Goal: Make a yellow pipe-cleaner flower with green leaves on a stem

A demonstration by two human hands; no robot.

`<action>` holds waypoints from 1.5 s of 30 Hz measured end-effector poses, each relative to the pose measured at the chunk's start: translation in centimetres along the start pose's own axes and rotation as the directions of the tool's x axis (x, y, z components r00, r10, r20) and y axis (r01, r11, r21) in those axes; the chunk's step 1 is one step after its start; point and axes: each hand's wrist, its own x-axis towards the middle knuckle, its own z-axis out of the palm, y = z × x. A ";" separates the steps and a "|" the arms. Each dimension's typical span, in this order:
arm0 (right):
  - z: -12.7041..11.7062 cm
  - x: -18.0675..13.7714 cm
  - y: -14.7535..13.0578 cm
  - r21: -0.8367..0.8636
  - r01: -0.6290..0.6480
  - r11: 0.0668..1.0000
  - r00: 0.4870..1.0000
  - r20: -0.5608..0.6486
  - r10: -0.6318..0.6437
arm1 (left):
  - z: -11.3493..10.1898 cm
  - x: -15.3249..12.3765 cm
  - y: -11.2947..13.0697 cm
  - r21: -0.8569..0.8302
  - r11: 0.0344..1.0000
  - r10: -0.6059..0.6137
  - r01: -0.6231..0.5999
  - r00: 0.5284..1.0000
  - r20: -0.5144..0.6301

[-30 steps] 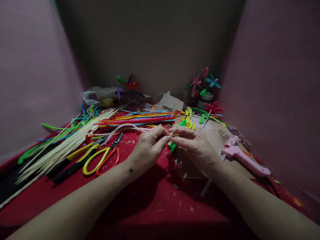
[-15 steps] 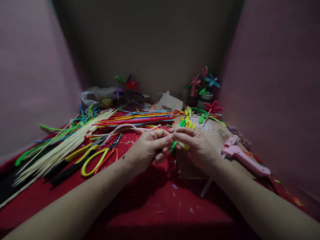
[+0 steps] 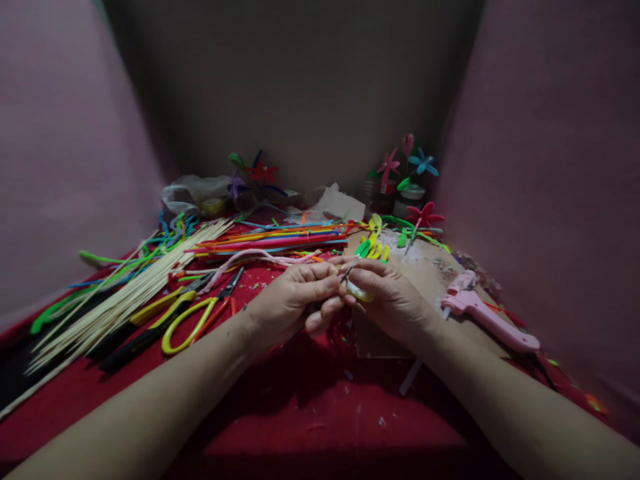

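Note:
Both my hands meet over the middle of the red cloth. My left hand is closed in a pinch on a thin stick with green leaf pieces. My right hand is closed too, gripping a small yellow-green roll of tape against the same stick. The stick's far end carries green and yellow pieces that poke out past my fingers. Most of the stick is hidden between my fingers.
Yellow-handled scissors, pliers and a bundle of bamboo skewers lie on the left. Coloured pipe cleaners run across the back. A pink glue gun lies on cardboard at right. Finished flowers stand behind.
My hands have closed in on each other and dropped slightly. The yellow-green tape roll, hidden a second ago, now shows under my right fingers.

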 end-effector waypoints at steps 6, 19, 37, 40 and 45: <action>0.2 0.0 0.0 0.017 0.023 1.000 0.997 -0.079 -0.021 | 0.0 0.1 0.0 0.081 0.996 0.032 -0.031 0.999 -0.014; 0.4 -0.2 0.5 -0.108 0.086 0.990 0.979 -0.177 -0.104 | 1.6 -0.1 -0.3 0.465 0.880 0.252 -0.091 0.921 -0.296; 0.2 -0.1 0.4 -0.037 0.083 0.996 0.976 -0.201 -0.088 | 0.8 0.3 -0.1 0.246 0.968 0.083 -0.056 0.991 -0.103; 0.3 0.0 0.7 -0.047 0.089 0.995 0.980 -0.176 -0.096 | 1.4 0.3 -0.1 0.328 0.943 0.150 -0.062 0.957 -0.250; 0.3 0.0 0.7 -0.056 0.094 0.994 0.983 -0.155 -0.102 | 1.2 0.3 -0.2 0.415 0.904 0.255 -0.104 0.910 -0.326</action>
